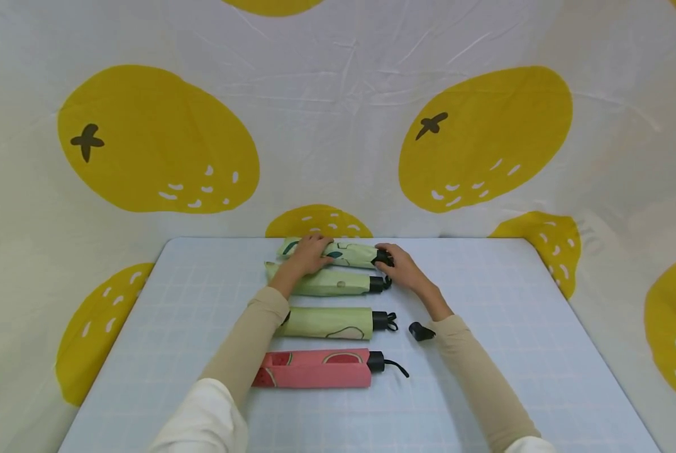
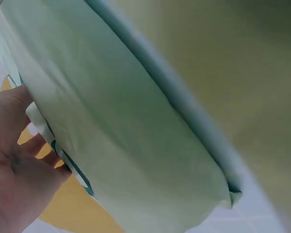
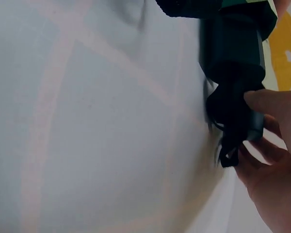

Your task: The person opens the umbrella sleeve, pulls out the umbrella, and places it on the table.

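In the head view, the farthest of the folded umbrellas, a pale green one with dark leaf shapes [image 1: 354, 254], lies at the table's back edge. My left hand [image 1: 310, 255] grips its fabric left of the middle, thumb on the near side. Around its black handle [image 3: 235, 53] are the thumb and fingers of my right hand [image 1: 402, 269]. Just nearer lies a plain pale green umbrella [image 1: 329, 284], partly under my left wrist. A yellow-green umbrella [image 1: 329, 322] and a pink watermelon-print umbrella [image 1: 321, 371] follow toward me, their left ends covered by my left sleeve.
The umbrellas lie roughly parallel, handles to the right, on a light checked tabletop [image 1: 541, 352]. Beside my right sleeve is a small black object [image 1: 421, 331]. Behind the table hangs a white cloth with yellow fruit shapes [image 1: 326, 126].
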Tool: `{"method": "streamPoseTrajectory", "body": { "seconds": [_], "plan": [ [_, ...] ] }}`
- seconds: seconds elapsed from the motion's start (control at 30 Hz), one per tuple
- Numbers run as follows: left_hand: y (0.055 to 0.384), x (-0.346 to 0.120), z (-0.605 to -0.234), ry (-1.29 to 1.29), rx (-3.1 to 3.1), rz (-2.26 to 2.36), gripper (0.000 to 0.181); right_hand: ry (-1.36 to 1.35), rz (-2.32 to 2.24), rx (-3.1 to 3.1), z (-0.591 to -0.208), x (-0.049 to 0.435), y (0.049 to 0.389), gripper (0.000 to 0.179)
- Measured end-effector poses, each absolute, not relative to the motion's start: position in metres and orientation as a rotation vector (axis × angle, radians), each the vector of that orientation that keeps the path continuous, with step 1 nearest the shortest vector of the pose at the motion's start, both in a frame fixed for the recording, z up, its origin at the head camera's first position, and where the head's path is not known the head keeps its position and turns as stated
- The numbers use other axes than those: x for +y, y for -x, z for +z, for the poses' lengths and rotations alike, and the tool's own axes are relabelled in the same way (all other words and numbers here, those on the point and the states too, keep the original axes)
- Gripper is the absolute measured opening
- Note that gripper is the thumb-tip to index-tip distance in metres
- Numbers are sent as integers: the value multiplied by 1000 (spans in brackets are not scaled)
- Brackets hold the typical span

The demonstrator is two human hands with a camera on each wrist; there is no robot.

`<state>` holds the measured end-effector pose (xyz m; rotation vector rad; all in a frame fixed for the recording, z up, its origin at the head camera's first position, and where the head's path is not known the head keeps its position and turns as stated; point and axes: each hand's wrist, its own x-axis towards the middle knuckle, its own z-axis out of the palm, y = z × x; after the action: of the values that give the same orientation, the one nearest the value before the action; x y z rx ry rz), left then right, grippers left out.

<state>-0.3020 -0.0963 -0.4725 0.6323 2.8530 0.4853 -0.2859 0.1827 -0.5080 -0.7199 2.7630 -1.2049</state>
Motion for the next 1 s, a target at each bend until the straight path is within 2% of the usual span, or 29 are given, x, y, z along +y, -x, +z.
{"method": "streamPoseTrajectory", "body": {
  "seconds": [0.63,1.0],
  "plan": [
    [302,-85,-466,-580,2855,363,58,845,-1244,2750,-496,184,298,55],
    [304,-81,-465,-655,2803,477,69,948,-1222,2799,-477,180,296,60]
  ]
}}
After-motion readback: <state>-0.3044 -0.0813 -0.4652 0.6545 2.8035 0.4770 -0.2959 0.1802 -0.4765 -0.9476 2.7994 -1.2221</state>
